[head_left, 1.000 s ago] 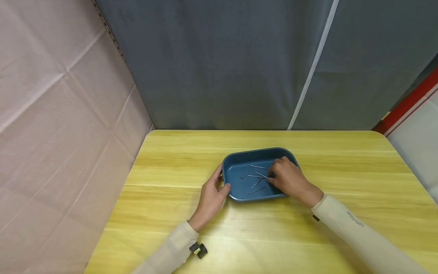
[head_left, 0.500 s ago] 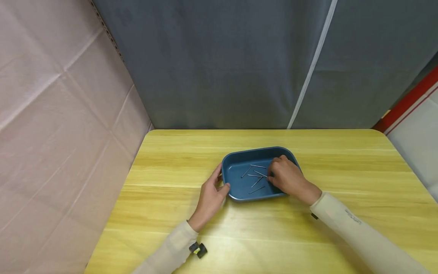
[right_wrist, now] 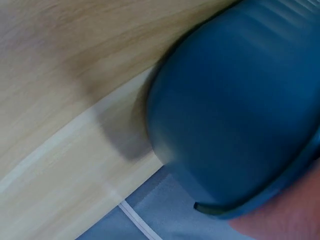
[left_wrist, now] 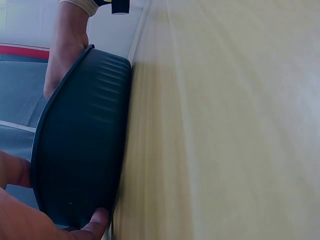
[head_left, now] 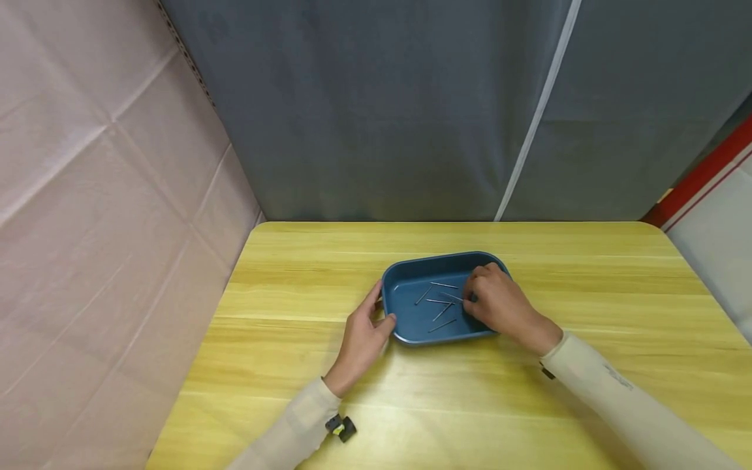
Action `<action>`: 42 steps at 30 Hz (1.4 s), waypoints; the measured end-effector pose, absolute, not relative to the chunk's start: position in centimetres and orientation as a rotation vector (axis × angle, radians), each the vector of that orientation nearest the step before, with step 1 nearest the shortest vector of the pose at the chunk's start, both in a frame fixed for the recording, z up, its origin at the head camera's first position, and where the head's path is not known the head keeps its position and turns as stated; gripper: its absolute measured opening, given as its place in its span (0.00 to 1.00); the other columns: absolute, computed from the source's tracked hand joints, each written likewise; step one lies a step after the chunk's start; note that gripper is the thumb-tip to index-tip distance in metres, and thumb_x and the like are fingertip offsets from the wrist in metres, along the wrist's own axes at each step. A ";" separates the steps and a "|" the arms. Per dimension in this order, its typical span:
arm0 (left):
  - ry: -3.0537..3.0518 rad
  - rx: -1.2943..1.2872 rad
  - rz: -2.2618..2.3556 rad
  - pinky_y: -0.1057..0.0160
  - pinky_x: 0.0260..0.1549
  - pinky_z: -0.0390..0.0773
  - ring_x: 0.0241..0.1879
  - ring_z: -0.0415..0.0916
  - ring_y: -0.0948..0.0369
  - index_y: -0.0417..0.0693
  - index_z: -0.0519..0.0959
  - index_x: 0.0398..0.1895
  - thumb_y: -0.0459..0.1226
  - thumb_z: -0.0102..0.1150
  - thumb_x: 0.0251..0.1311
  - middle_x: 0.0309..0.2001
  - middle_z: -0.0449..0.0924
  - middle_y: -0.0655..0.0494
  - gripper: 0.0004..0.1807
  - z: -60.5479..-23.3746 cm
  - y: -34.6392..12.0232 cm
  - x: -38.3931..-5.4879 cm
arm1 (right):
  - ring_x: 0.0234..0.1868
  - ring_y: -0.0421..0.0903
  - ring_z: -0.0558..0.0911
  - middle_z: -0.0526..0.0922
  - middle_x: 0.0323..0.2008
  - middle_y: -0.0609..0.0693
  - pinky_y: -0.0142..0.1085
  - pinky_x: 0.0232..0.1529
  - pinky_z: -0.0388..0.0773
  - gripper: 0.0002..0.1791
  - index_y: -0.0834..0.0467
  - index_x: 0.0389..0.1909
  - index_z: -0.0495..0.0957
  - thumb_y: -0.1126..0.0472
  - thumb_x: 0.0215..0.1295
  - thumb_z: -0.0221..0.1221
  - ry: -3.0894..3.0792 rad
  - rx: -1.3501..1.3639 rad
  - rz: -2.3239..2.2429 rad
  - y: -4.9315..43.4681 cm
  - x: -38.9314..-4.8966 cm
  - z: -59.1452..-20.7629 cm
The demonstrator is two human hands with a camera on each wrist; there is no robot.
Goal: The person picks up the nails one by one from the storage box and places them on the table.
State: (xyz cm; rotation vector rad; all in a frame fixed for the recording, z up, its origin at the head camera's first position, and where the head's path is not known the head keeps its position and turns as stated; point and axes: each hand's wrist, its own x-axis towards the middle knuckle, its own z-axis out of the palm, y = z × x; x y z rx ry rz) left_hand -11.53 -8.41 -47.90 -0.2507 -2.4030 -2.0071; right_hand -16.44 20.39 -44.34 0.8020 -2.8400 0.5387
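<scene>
A blue tray [head_left: 414, 336] with rounded corners sits on the table, several thin metal nails lying on its floor. My left hand [head_left: 363, 336] grips the tray's left end, thumb at the rim and a finger against the outer wall, as the left wrist view shows. Inside the right part of the tray is my right hand [head_left: 499, 300], fingers curled and pinching the end of one nail [head_left: 451, 296], slightly blurred. The other nails, such as a nail [head_left: 442, 326] near the front wall, lie to the left of it. The right wrist view shows mainly the tray's outer wall [right_wrist: 225, 110].
The tray stands on a yellow wood-grain table [head_left: 294, 274]. Behind the table hangs a dark grey curtain [head_left: 376, 117] with a white strip [head_left: 537, 111]. A pale sheet [head_left: 117, 215] covers the left side.
My right hand has shifted slightly right, and the nail at its fingertips has moved right and up with it. The left hand and the tray stay in place.
</scene>
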 end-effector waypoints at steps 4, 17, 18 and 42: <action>-2.408 -0.254 -1.997 0.65 0.56 0.88 0.70 0.77 0.40 0.40 0.60 0.87 0.24 0.59 0.72 0.77 0.72 0.33 0.41 -47.9 -8.4 -11.5 | 0.47 0.59 0.80 0.88 0.40 0.56 0.55 0.49 0.84 0.04 0.59 0.29 0.91 0.67 0.62 0.76 -2.835 0.762 0.548 20.6 -16.1 -43.9; -2.424 -0.242 -1.980 0.65 0.56 0.88 0.70 0.77 0.40 0.41 0.60 0.87 0.25 0.59 0.72 0.77 0.72 0.35 0.41 -48.0 -8.3 -11.5 | 0.54 0.63 0.80 0.87 0.47 0.61 0.58 0.53 0.87 0.04 0.59 0.29 0.91 0.68 0.61 0.76 -2.813 0.688 0.616 22.0 -14.8 -43.1; -2.428 -0.239 -1.977 0.65 0.55 0.88 0.71 0.77 0.40 0.41 0.60 0.88 0.25 0.60 0.73 0.77 0.72 0.35 0.41 -48.0 -8.3 -11.5 | 0.55 0.63 0.80 0.87 0.48 0.62 0.58 0.53 0.87 0.04 0.59 0.29 0.91 0.68 0.61 0.76 -2.813 0.679 0.621 22.1 -14.8 -43.1; -2.423 -0.231 -1.988 0.65 0.57 0.87 0.71 0.77 0.40 0.42 0.60 0.88 0.25 0.60 0.72 0.76 0.72 0.34 0.42 -48.0 -8.3 -11.5 | 0.60 0.64 0.78 0.87 0.52 0.62 0.58 0.50 0.87 0.04 0.57 0.29 0.92 0.68 0.61 0.74 -2.739 0.621 0.648 24.2 -12.7 -42.0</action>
